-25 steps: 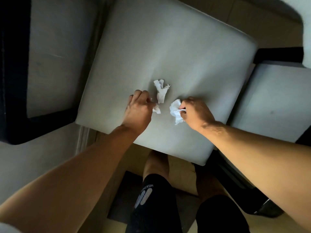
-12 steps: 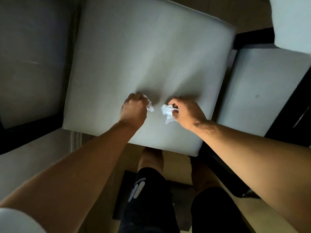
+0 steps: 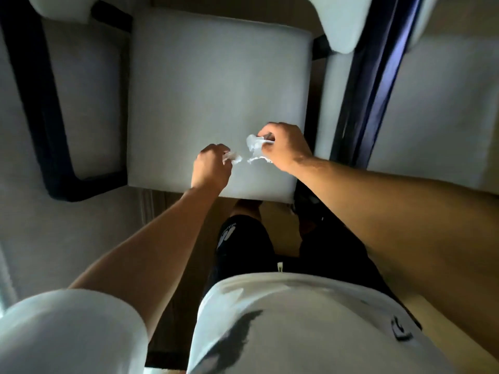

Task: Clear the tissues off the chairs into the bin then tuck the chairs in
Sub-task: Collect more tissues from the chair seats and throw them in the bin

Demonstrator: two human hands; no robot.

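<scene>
Holding one crumpled tissue in each hand, the person bends over the middle chair (image 3: 216, 85), whose pale seat fills the upper part of the view. The left hand (image 3: 212, 168) is curled into a loose fist, and a small tissue piece (image 3: 234, 158) sticks out past its fingertips on the side toward the other hand. The right hand (image 3: 283, 147) pinches a larger tissue (image 3: 255, 147) between thumb and fingers; a ragged tail of it hangs below the hand, toward the near edge of the seat. Both pieces seem lifted just above the cushion, though I cannot tell if the hanging tail touches it. I think the hands are kept close together because the scraps lie near each other, so both can be collected in one reach. No other tissue shows on this seat. More seats (image 3: 437, 109) stand on each side. The bin is not in view, so carrying the tissues there is not yet done.
</scene>
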